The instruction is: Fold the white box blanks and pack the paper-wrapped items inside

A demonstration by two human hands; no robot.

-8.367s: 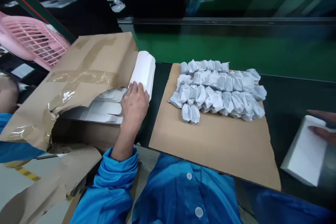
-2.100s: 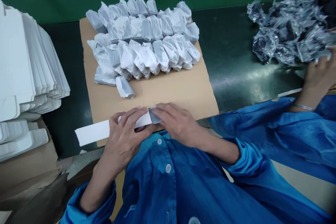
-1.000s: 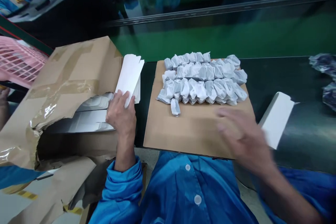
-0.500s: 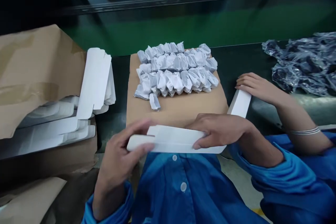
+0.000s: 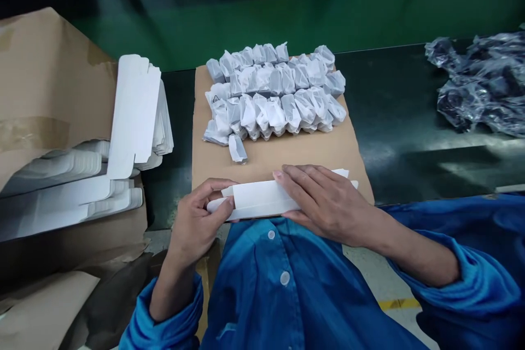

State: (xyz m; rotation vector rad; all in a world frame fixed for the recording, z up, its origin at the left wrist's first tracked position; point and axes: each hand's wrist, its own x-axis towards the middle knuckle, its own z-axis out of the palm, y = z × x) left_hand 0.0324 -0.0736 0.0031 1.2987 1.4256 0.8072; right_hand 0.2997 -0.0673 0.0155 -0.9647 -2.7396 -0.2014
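Head view: before me, left hand (image 5: 197, 217) pinching one end of white carton (image 5: 258, 199); right hand (image 5: 332, 205), palm down, clasping the other half.

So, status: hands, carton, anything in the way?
Left hand gripping white carton near one end. Right hand across its other half. Wrapped pieces beyond, not blocking.
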